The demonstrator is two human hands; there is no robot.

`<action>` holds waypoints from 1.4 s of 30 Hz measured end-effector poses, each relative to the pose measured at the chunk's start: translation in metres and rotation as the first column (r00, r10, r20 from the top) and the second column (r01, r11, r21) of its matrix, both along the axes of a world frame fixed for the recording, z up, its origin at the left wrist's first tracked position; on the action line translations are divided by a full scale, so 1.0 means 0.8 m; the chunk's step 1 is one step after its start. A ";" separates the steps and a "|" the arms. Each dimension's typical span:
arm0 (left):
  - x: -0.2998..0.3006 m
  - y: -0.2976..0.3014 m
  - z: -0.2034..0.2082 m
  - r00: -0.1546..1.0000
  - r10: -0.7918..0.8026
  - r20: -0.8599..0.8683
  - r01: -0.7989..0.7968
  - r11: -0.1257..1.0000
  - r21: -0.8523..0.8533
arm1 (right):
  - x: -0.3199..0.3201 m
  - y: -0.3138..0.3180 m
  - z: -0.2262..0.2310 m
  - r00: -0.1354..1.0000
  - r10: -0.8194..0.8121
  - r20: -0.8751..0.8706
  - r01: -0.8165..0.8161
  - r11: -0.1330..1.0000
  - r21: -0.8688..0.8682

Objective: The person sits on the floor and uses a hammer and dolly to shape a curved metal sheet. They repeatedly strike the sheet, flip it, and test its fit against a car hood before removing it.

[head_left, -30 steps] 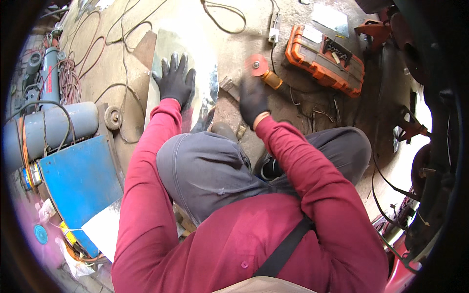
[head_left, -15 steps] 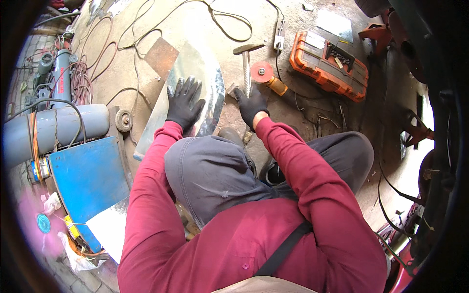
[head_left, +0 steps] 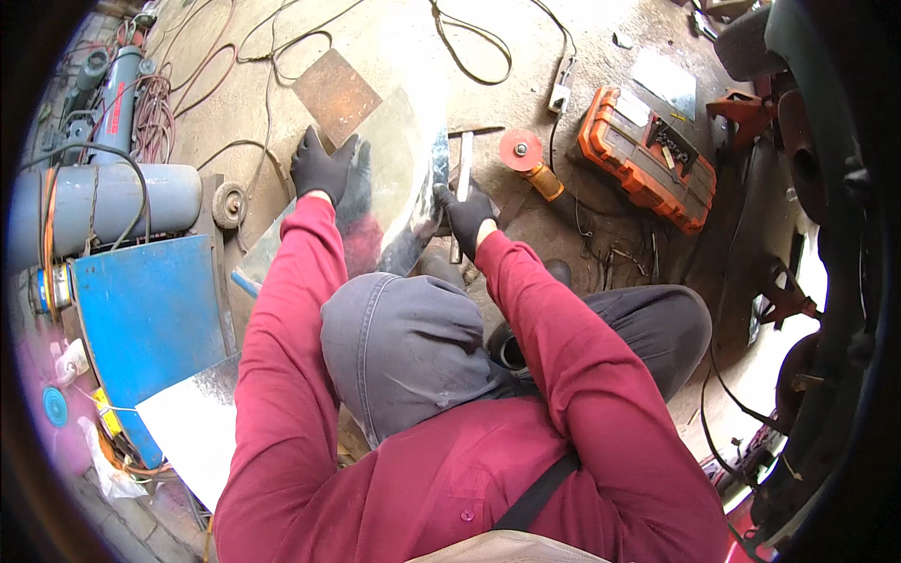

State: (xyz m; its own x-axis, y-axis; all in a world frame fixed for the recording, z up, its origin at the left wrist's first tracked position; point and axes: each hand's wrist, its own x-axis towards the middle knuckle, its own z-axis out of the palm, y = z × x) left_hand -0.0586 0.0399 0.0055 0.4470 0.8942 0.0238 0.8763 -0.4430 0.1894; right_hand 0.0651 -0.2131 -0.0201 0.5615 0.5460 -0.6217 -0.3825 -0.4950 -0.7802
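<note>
A curved, shiny sheet metal panel [head_left: 392, 141] lies in front of my knee, with a blue strip at its near left end. My black-gloved left hand [head_left: 321, 167] grips its left edge, thumb toward the shiny face; the fingertips beyond the edge are partly hidden. At the panel's right edge, my gloved right hand [head_left: 467, 214] is closed around the handle of a hammer [head_left: 465, 155]. The hammer's head points away from me, and the handle's end shows below my hand. My right thumb and finger area is close against the panel's edge; whether it touches cannot be told.
An angle grinder [head_left: 542, 180] with a red disc lies right of the hammer, by an orange toolbox [head_left: 648, 159]. Beyond the panel are a rusty square plate [head_left: 338, 98] and loose cables [head_left: 488, 75]. A grey cylinder [head_left: 122, 208] and blue panel [head_left: 150, 319] stand left.
My left hand has moved from lying flat on the panel to its left edge. The right hand has shifted left with the hammer, toward the panel, which has also moved slightly right.
</note>
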 end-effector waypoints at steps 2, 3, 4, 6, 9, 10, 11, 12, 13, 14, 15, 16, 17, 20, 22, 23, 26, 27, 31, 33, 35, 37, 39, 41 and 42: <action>-0.006 0.030 -0.011 0.999 0.053 -0.010 -0.053 0.957 -0.285 | -0.012 -0.005 0.012 0.998 0.061 0.023 -0.059 0.995 -0.085; -0.002 0.032 -0.006 0.998 0.066 -0.013 -0.066 0.903 -0.425 | -0.017 -0.012 0.021 0.994 0.077 0.072 -0.073 0.996 -0.057; 0.000 0.030 -0.002 0.999 0.039 -0.007 -0.037 0.856 -0.516 | -0.020 -0.014 0.013 0.997 0.069 0.029 -0.067 0.995 -0.072; -0.001 0.022 0.008 1.000 -0.010 0.009 0.014 0.735 -0.678 | -0.030 -0.018 -0.003 0.997 0.054 -0.060 -0.060 0.993 -0.101; -0.002 0.019 -0.003 0.999 -0.033 -0.004 0.024 0.797 -0.604 | -0.033 -0.022 -0.005 0.973 -0.083 -0.213 0.088 0.996 0.013; 0.002 0.015 0.002 0.998 -0.056 -0.026 0.029 0.799 -0.601 | -0.030 -0.025 -0.005 0.967 -0.094 -0.238 0.097 0.995 0.001; 0.004 0.011 0.002 0.999 -0.039 -0.028 0.013 0.785 -0.619 | -0.026 -0.033 -0.004 0.954 -0.136 -0.267 0.148 0.989 0.027; 0.007 0.010 0.005 1.000 -0.016 -0.026 -0.004 0.777 -0.629 | -0.019 -0.036 -0.001 0.959 -0.146 -0.244 0.147 0.989 -0.017; 0.004 0.010 0.006 0.999 0.006 -0.035 -0.027 0.766 -0.642 | -0.011 -0.041 0.010 0.978 -0.112 -0.174 0.115 0.993 0.007; 0.006 0.012 0.008 0.997 0.006 -0.077 -0.053 0.784 -0.619 | 0.000 -0.047 0.022 0.992 -0.080 -0.101 0.083 0.996 0.028; 0.010 0.017 0.009 0.993 0.006 -0.122 -0.078 0.799 -0.596 | 0.006 -0.049 0.036 0.996 -0.067 -0.060 0.070 0.997 0.041; 0.016 0.016 0.011 0.987 0.001 -0.161 -0.094 0.813 -0.574 | 0.014 -0.051 0.042 0.997 -0.057 0.045 0.055 0.997 0.045; 0.016 0.011 0.012 0.996 -0.022 -0.088 -0.031 0.830 -0.557 | 0.020 -0.055 0.049 0.994 -0.057 0.091 0.049 0.995 0.087; 0.022 0.023 -0.001 0.990 0.014 -0.137 -0.085 0.842 -0.533 | 0.033 -0.051 0.044 0.931 0.018 0.364 -0.051 0.995 0.083; 0.023 0.020 -0.002 0.996 -0.014 -0.086 -0.034 0.848 -0.528 | 0.040 -0.050 0.041 0.847 0.142 0.513 -0.150 0.988 -0.026; 0.020 0.021 -0.005 0.999 -0.024 -0.033 0.003 0.848 -0.530 | 0.042 -0.051 0.040 0.806 0.229 0.546 -0.208 0.973 -0.100; 0.028 0.021 0.005 0.995 -0.067 -0.069 0.019 0.839 -0.544 | 0.071 -0.041 0.057 0.762 0.294 0.578 -0.255 0.955 -0.151; 0.031 0.017 0.011 0.993 -0.071 -0.098 0.005 0.836 -0.549 | 0.091 -0.033 0.056 0.735 0.208 0.646 -0.223 0.973 -0.060; 0.031 0.016 0.020 0.989 -0.017 -0.149 -0.069 0.830 -0.554 | 0.117 0.022 0.134 0.779 -0.109 0.618 -0.069 0.964 0.257; 0.032 0.016 0.017 0.990 -0.006 -0.139 -0.075 0.821 -0.566 | 0.105 0.034 0.144 0.786 -0.215 0.580 -0.017 0.930 0.368; 0.027 0.020 0.010 0.991 0.004 -0.131 -0.077 0.829 -0.555 | 0.098 0.037 0.116 0.756 0.036 0.653 -0.134 0.986 0.101; 0.017 0.021 0.000 0.993 0.019 -0.120 -0.080 0.845 -0.528 | 0.110 0.031 0.114 0.674 0.538 0.506 -0.384 0.840 -0.383; 0.026 0.020 0.006 0.995 -0.004 -0.096 -0.053 0.811 -0.582 | 0.130 0.031 0.087 0.748 0.195 0.634 -0.141 0.981 -0.136; 0.024 0.015 0.012 0.996 0.002 -0.090 -0.054 0.807 -0.587 | 0.124 0.031 0.101 0.749 -0.085 0.657 0.012 0.993 0.116; 0.022 0.010 0.009 0.996 0.002 -0.093 -0.056 0.817 -0.574 | 0.113 0.031 0.089 0.727 -0.194 0.659 0.041 0.970 0.241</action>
